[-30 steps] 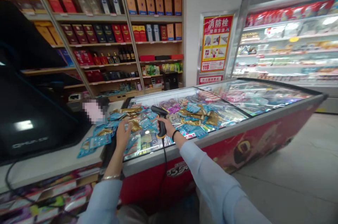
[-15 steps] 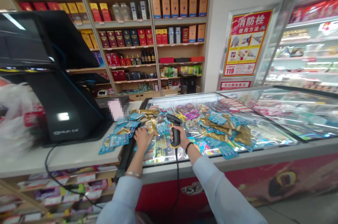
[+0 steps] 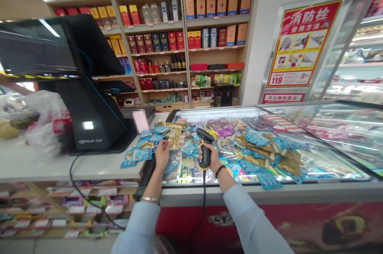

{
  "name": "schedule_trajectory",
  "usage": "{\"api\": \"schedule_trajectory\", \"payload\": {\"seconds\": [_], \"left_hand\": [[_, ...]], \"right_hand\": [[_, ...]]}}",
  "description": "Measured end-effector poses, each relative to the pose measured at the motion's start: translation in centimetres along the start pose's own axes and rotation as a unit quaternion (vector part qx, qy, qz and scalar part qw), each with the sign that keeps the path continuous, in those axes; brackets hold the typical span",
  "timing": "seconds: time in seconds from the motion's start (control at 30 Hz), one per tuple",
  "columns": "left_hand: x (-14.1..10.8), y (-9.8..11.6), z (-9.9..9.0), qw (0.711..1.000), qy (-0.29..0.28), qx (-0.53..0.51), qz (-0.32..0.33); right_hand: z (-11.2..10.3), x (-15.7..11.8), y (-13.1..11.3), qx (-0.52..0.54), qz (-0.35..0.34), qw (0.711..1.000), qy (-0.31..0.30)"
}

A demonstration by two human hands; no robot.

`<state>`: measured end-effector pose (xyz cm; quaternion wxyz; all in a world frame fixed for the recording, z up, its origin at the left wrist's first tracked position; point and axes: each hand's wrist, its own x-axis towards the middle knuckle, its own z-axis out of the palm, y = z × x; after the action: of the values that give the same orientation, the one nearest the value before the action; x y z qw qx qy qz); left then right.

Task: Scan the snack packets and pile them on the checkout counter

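Observation:
My right hand (image 3: 210,156) is wrapped round the handle of a black and yellow barcode scanner (image 3: 205,148), its head tilted toward the left and its cable hanging down over the freezer's front. My left hand (image 3: 162,153) is closed at the lower edge of a gold snack packet (image 3: 175,136), partly hiding its corner. Blue snack packets (image 3: 142,153) lie beside that hand, on the counter's edge. On the glass to the right of the scanner rests a heap of blue and gold packets (image 3: 260,148).
A glass-topped freezer (image 3: 323,162) spans the front. At left, a black checkout terminal (image 3: 92,126) stands on the white counter (image 3: 104,170) beside a plastic bag (image 3: 48,122). A black cable (image 3: 73,178) loops off the counter. Stocked shelves (image 3: 185,56) line the back.
The gold packet by my left hand now shows upright and longer, with the fingers at its lower edge. My right hand still holds the scanner. The view has swung slightly left.

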<state>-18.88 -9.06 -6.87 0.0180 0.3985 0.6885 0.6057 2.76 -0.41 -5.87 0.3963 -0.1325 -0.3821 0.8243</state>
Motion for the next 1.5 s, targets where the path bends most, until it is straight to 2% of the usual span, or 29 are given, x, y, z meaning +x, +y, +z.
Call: {"api": "schedule_trajectory", "payload": {"seconds": [0.17, 0.33, 0.67, 1.0, 1.33, 1.5], "left_hand": [[-0.6, 1.4, -0.7, 0.989, 0.103, 0.105, 0.024], [-1.3, 2.4, -0.9, 0.972, 0.148, 0.175, 0.048], [-1.3, 2.4, -0.9, 0.954, 0.164, 0.245, 0.056], [-1.2, 2.4, -1.0, 0.951, 0.178, 0.247, 0.047], [-1.2, 2.8, -1.0, 0.948, 0.176, 0.255, 0.069], [-1.0, 2.7, -1.0, 0.949, 0.184, 0.251, 0.048]], "right_hand": [[0.3, -0.5, -0.2, -0.015, 0.011, 1.0, -0.016], [0.9, -1.0, -0.2, -0.091, 0.033, 0.995, -0.021], [1.3, -1.3, -0.2, -0.115, 0.039, 0.992, -0.035], [1.2, -1.3, -0.1, -0.124, 0.053, 0.99, -0.041], [0.6, -0.7, 0.4, -0.097, 0.048, 0.992, -0.059], [0.3, -0.4, 0.5, -0.093, 0.049, 0.993, -0.053]]}}
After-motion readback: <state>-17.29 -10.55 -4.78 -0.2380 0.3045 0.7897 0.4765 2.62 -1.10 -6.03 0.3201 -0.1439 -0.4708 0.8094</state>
